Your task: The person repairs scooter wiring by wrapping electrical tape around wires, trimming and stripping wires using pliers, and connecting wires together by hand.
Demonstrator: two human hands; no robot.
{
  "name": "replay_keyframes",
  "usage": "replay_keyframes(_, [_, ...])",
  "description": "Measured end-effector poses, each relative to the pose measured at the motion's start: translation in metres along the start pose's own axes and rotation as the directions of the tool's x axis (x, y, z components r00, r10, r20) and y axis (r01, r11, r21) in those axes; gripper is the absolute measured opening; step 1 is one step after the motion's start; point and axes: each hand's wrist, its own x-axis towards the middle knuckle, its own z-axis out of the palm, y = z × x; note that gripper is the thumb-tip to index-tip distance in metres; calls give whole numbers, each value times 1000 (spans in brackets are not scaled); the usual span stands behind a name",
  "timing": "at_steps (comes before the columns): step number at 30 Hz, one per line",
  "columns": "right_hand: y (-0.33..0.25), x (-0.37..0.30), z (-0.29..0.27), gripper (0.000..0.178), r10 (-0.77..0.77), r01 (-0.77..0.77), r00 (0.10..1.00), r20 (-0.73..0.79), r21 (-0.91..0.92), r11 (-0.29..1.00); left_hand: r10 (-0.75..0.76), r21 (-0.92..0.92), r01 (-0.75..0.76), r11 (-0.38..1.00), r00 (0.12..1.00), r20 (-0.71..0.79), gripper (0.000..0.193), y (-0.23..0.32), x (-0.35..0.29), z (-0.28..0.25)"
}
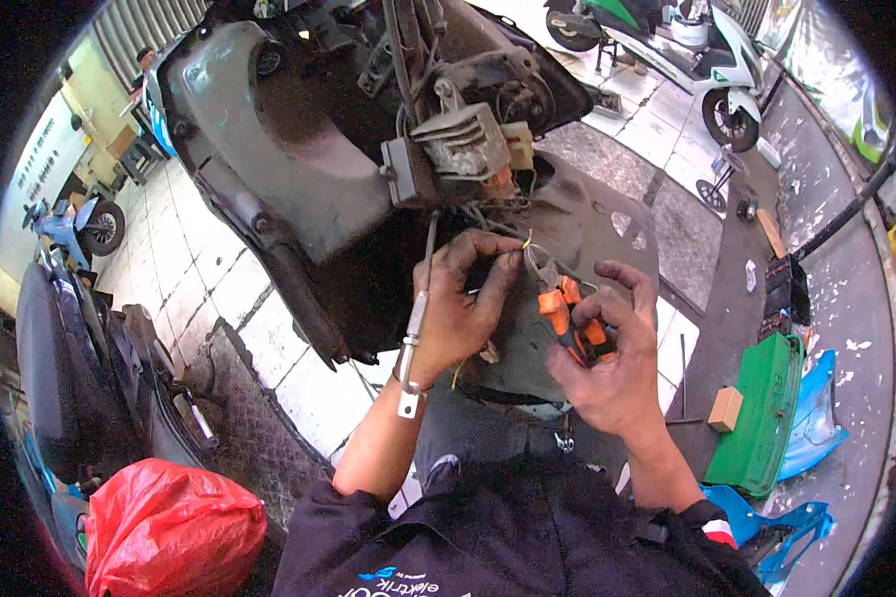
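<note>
My left hand point(465, 303) is closed, with thumb and forefinger pinching a thin yellow wire point(529, 242) in front of the scooter's dusty dark bodywork point(309, 149). Gripped in my right hand point(617, 373) is a pair of pliers point(589, 328) with orange and black handles. Their head points toward the wire near my left fingertips; whether the jaws touch it is too small to tell. Just beyond my hands hangs a finned metal part point(463, 139) with a connector and cables. A metal rod or cable end point(410, 343) passes in front of my left wrist.
At left stands another scooter with a dark seat point(50, 358), and a red plastic bag point(174, 527) is close by. To the right lie a green case point(757, 418), a small cardboard box point(725, 409) and blue panels point(811, 418). A white-and-green scooter point(702, 60) is parked far right.
</note>
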Motion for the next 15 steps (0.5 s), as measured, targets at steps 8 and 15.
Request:
replay_keyframes(8, [-4, 2, -6, 38, -24, 20, 989, 148, 30, 999, -83, -43, 83, 996, 997, -2, 13, 2, -1, 0])
replay_keyframes(15, [-13, 6, -11, 32, -117, 116, 993, 27, 14, 993, -59, -7, 59, 998, 998, 13, 11, 7, 2, -3])
